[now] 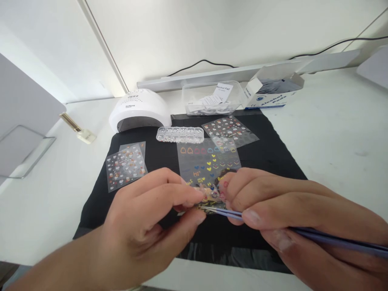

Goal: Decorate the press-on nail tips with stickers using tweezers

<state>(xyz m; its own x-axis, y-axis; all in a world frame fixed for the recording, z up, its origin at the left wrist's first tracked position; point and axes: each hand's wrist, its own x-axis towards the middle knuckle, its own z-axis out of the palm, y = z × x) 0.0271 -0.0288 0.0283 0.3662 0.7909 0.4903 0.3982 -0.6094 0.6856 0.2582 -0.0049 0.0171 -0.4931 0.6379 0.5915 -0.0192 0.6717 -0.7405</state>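
Between my hands is a clear nail sticker sheet with coloured hearts, smiles and lettering. Its near part bends up where my left hand pinches the lower left edge between fingers and thumb. My right hand grips blue-purple tweezers, their silver tips pointing left at the near edge of the sheet, close to my left fingertips. The curled fingers of that hand also touch the right side of the sheet. Whether the tweezer tips hold a sticker is too small to tell.
Behind the sheet stand a rhinestone case, a white nail lamp, a clear tub of packets and an alcohol pad box. More sticker sheets lie on the black mat. A polish bottle is at left.
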